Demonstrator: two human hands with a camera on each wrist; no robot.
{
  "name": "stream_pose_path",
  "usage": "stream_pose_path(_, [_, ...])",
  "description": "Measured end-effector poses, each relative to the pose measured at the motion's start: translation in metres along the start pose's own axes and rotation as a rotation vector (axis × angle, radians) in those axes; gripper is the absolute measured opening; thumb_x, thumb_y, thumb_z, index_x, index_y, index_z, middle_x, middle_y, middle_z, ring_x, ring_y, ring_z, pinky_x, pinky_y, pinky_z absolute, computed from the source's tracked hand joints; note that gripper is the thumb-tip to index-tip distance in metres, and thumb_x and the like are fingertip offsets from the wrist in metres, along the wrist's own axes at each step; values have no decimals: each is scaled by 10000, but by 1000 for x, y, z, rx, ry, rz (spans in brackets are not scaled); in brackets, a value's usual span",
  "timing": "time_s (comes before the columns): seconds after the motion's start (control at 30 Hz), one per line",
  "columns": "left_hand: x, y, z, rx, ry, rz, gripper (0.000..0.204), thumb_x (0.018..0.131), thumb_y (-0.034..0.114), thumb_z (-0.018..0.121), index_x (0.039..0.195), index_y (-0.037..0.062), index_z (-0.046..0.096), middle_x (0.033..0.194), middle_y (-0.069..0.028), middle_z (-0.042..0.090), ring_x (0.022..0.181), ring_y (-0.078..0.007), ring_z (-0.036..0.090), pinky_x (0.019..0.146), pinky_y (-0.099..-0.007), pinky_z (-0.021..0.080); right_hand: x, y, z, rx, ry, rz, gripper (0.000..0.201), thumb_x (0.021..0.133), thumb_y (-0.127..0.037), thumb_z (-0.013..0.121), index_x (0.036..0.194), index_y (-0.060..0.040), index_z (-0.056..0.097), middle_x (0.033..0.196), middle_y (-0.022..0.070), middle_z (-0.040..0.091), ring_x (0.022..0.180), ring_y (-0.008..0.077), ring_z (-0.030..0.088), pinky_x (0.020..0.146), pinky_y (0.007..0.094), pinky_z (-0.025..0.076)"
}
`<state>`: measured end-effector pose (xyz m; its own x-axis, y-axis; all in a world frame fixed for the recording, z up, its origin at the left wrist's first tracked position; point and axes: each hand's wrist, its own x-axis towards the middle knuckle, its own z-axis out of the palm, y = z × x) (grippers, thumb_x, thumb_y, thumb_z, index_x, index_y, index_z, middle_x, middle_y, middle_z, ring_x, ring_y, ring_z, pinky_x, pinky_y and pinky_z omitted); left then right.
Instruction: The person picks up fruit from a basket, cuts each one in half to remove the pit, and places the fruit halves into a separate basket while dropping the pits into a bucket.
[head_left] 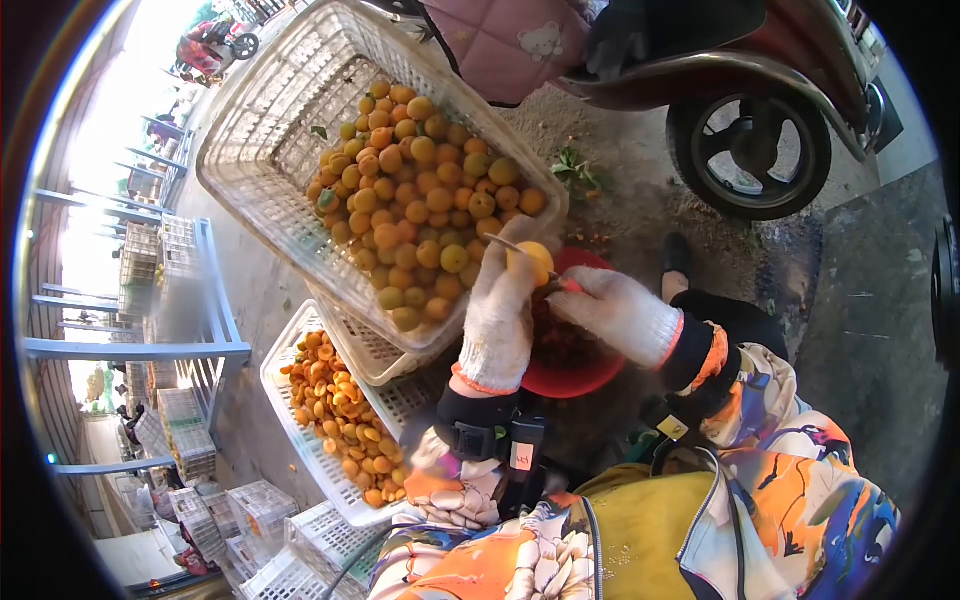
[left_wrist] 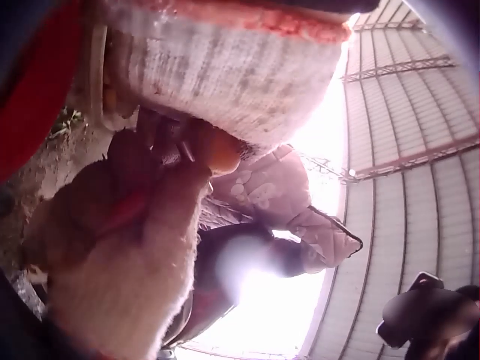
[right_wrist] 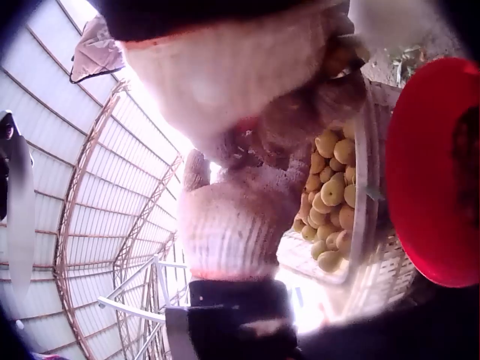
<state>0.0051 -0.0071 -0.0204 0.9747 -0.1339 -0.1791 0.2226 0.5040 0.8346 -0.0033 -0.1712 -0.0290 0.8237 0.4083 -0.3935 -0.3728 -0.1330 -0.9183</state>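
Observation:
In the head view my left hand, in a white knit glove, grips a yellow-orange fruit above a red bowl. My gloved right hand is against the fruit from the right and pinches a small knife with a reddish handle; its thin blade pokes out past the fruit. The left wrist view shows the fruit between both gloves. In the right wrist view the left glove sits below the right glove, beside the red bowl.
A tilted white plastic basket of whole yellow fruit lies just beyond my hands. Lower left, another basket holds cut orange halves. A scooter wheel stands at the upper right. Several stacked crates line the left.

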Motion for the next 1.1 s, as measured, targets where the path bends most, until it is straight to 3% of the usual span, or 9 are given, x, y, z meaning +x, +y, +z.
stream_pose_path(0.1, [-5,1,5,9,-28,-10,553,953,80,579,1452,-34,369,1162,-125,579,1057,-206,611,922,-343,515,-1,1,2,102,-17,-30,330,996,-358,580,1096,-51,653,736,28,616,599,107,605,528,280,463])
stream_pose_path(0.27, [-8,-2,17,-81,54,36,543,946,155,625,1416,-23,416,1104,-134,636,1040,-264,634,947,-394,500,-13,-11,-4,-281,46,-313,323,1000,-349,583,1103,-49,644,770,40,643,650,122,628,576,285,496])
stream_pose_path(0.47, [6,6,0,-38,152,143,463,962,137,611,1371,-22,465,1109,-115,611,1028,-250,635,929,-386,509,-20,-21,-14,-4,-24,-31,308,997,-329,598,1048,-34,671,802,50,669,726,126,645,662,276,509])
stream_pose_path(0.53, [7,6,-7,-38,138,175,438,979,164,595,1357,-24,480,1109,-131,621,1035,-267,631,958,-409,491,-17,-16,-14,-20,-22,-58,296,997,-313,601,1034,-28,675,812,47,674,734,128,646,676,278,511])
stream_pose_path(0.6, [5,4,-3,-206,85,51,445,983,168,589,1355,-46,470,1115,-98,574,1030,-234,610,1027,-423,469,-17,-16,-14,-31,-5,-89,286,997,-297,604,1021,-22,679,822,45,679,741,129,647,690,280,512])
stream_pose_path(0.77, [-3,1,3,-278,110,30,452,1010,258,575,1349,-21,469,1124,-145,602,954,-259,626,959,-422,494,-24,-9,-6,-295,37,-153,257,1003,-298,582,1018,-57,670,801,120,654,756,239,665,686,345,516])
stream_pose_path(0.8, [-8,2,8,-305,70,-62,448,1019,296,559,1341,-6,480,1127,-157,608,923,-262,624,929,-420,501,-19,-4,-4,-295,36,-153,257,1003,-298,582,1018,-57,670,801,120,654,756,239,665,686,345,516])
stream_pose_path(0.9, [-8,-8,19,-280,65,-146,462,1037,383,505,1330,25,505,1163,-178,614,919,-246,604,869,-389,506,-6,5,0,-540,167,-460,249,993,-312,567,1021,-85,665,825,179,654,823,375,661,679,447,513])
stream_pose_path(1.1, [2,3,9,-101,55,-64,494,1031,281,501,1410,-28,435,1214,-175,595,1034,-272,594,964,-406,472,-8,-8,0,-559,208,-243,265,994,-315,568,1020,-67,657,890,198,651,837,399,651,699,457,513])
